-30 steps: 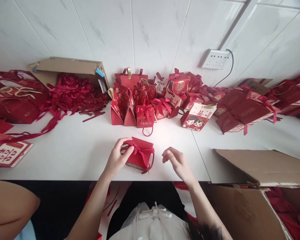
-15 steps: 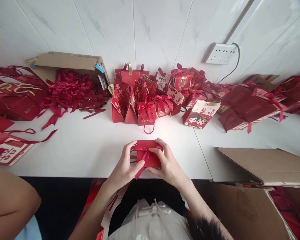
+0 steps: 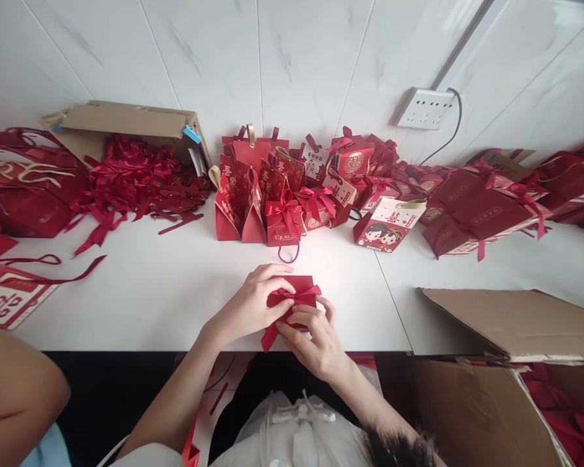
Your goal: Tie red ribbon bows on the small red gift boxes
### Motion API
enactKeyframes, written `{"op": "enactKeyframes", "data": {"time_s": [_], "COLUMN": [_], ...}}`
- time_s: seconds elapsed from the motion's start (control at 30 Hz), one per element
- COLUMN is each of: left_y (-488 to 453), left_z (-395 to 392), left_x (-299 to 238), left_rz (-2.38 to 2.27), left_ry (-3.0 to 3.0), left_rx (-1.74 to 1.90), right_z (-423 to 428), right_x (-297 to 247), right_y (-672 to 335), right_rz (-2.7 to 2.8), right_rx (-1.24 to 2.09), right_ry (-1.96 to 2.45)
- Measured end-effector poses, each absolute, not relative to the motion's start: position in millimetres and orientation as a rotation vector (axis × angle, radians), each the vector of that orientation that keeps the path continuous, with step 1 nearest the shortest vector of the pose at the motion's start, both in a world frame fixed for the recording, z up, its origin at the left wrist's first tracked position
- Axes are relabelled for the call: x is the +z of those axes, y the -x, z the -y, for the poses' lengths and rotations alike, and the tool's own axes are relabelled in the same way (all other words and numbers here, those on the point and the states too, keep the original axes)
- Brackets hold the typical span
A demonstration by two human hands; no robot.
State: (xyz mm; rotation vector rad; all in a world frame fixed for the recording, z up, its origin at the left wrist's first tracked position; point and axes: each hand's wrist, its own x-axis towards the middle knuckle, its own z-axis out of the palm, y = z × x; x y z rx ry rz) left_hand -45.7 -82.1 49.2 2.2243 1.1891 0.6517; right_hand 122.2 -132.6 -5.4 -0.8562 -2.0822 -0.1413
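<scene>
A small red gift box (image 3: 302, 281) lies near the front edge of the white table, with a red ribbon (image 3: 309, 296) across its top gathered into a bow. My left hand (image 3: 254, 303) reaches over the box's left side, thumb and fingers closed on the bow's left loop and knot. From the front right, my right hand (image 3: 317, 338) has its bent fingers against the ribbon near the knot and the box's front side. One ribbon tail (image 3: 269, 338) hangs toward me over the near edge. The fingers cover most of the knot.
Several red gift boxes (image 3: 285, 220) and bags stand along the wall. A pile of red ribbons (image 3: 131, 172) spills from a cardboard box (image 3: 126, 120) at left. An open carton (image 3: 472, 402) is at right. Another person's arm (image 3: 19, 389) is at lower left.
My left hand has come further over the top of the box onto the bow. My right hand has moved from the box's right side to its near side, lower down.
</scene>
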Motion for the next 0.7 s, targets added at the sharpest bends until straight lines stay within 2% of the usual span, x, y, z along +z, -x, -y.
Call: {"op": "enactKeyframes", "data": {"time_s": [0.7], "left_y": [39.6], "left_z": [85.8], "left_x": [29.2], "left_rz": [-1.235], "left_ry": [-1.977], "left_rx": [0.783], "right_z": [124.6], "right_x": [-2.4], "right_y": [-131.8], "right_rz": [2.113], "right_rx": [-0.109], "right_ry": [0.684]}}
